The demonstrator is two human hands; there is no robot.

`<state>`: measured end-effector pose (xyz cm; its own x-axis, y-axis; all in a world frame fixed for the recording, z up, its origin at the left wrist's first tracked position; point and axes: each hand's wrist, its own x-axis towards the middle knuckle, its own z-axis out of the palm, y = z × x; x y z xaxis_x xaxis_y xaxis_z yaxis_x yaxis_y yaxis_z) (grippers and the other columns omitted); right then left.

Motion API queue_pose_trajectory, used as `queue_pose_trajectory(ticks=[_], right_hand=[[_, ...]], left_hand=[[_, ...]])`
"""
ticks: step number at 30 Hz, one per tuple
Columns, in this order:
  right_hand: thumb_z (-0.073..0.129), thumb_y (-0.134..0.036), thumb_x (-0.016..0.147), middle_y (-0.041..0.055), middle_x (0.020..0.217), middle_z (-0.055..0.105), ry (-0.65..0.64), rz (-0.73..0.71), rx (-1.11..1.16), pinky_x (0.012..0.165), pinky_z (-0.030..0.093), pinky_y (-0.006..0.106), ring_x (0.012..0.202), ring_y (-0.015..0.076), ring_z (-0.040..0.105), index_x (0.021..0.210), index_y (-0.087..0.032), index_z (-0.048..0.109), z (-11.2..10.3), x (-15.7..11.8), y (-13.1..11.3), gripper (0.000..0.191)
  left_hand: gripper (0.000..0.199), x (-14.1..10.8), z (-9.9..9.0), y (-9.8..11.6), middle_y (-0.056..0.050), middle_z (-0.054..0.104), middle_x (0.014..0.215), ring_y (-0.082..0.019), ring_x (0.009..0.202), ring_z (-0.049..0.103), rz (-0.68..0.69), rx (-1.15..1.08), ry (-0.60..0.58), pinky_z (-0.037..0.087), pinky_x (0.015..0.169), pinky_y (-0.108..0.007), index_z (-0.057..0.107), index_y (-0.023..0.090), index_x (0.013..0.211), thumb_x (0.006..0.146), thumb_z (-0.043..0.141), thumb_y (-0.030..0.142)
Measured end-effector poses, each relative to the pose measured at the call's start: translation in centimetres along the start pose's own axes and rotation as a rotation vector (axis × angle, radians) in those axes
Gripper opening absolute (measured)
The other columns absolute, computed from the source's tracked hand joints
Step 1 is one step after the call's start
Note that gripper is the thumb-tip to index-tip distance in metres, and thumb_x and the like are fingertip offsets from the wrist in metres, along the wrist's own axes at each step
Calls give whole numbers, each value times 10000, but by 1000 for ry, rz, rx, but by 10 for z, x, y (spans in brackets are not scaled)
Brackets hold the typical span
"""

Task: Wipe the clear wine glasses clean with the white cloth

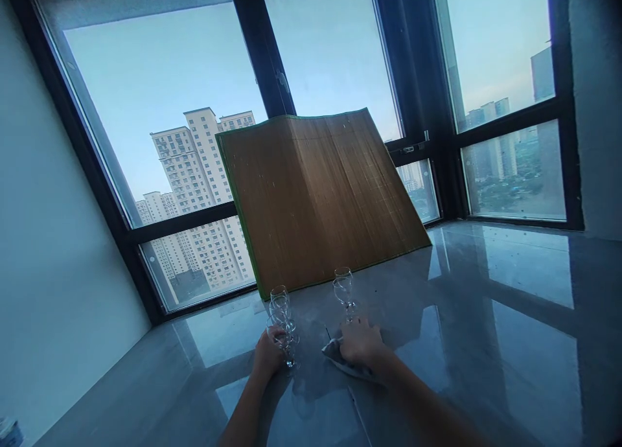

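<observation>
Surroundings 1st: 1 brown mat (321,201) w/ green edging, leaning vs the window (184,216), bottom edge on the glossy grey surface (194,392). Mat blocks approx. the centre of the view out, covers part of the dark framing & the lower middle pane. 6 panes visible incl. that partly hidden one. Tall bldgs (201,168) outside, mostly L; exact no. unclear. 1 pale wall (63,240) far L, another (597,110) far R. Bottom L corner: 1 small item (10,432), white/blue, cut off by the edge, can't ID.

Glasses: clear, stemmed, upright on the surface in front of the mat. L group (279,311): at least 2, overlapping, exact count unclear. R glass (343,288): at least 1, doubled outline, so can't say if 2.

Hands: 2. L hand (269,354) at the L group, fingers curled around/behind the nearest glass; can't tell if gripped. R hand (360,343) on top of 1 greyish cloth (335,353), knuckles up, just this side of R glass; can't tell if cloth is pinched or only pressed.
</observation>
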<state>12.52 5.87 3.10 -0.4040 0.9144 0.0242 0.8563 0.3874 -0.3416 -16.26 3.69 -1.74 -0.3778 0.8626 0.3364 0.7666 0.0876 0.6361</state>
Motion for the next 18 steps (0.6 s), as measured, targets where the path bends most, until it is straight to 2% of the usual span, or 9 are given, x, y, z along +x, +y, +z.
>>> queue_pose_trajectory(ticks=[7, 10, 14, 18], right_hand=[[585, -231, 817, 192, 1370, 614, 30, -122, 25, 990, 450, 580, 1308, 422, 507, 1335, -185, 635, 7, 3, -2, 523], [582, -220, 817, 197, 1376, 605, 53, -128, 32, 1000, 442, 585, 1310, 422, 503, 1319, -180, 645, 6, 2, -3, 507], [601, -230, 823, 213, 1404, 579, 59, -121, 41, 990, 451, 602, 1334, 454, 471, 1256, -180, 695, 3, -1, -5, 445], [601, -220, 812, 231, 1434, 549, 57, -135, 41, 1000, 444, 614, 1344, 466, 457, 1282, -150, 683, 3, -1, -4, 482]], left_hand=[[255, 3, 4, -11, -86, 758, 1039, -244, 1040, 699, 76, 45, 5, 502, 951, -342, 758, 186, 920, 686, 688, 113], [257, 4, 5, -13, -89, 760, 1036, -241, 1049, 698, 92, 45, 10, 500, 956, -331, 759, 180, 903, 670, 696, 95], [185, 4, 6, -13, -95, 761, 1016, -237, 1036, 705, 101, 31, 21, 509, 938, -321, 759, 177, 878, 715, 682, 138], [188, 4, 6, -12, -92, 758, 1019, -253, 1052, 703, 89, 17, 22, 516, 950, -349, 759, 179, 867, 694, 691, 154]])
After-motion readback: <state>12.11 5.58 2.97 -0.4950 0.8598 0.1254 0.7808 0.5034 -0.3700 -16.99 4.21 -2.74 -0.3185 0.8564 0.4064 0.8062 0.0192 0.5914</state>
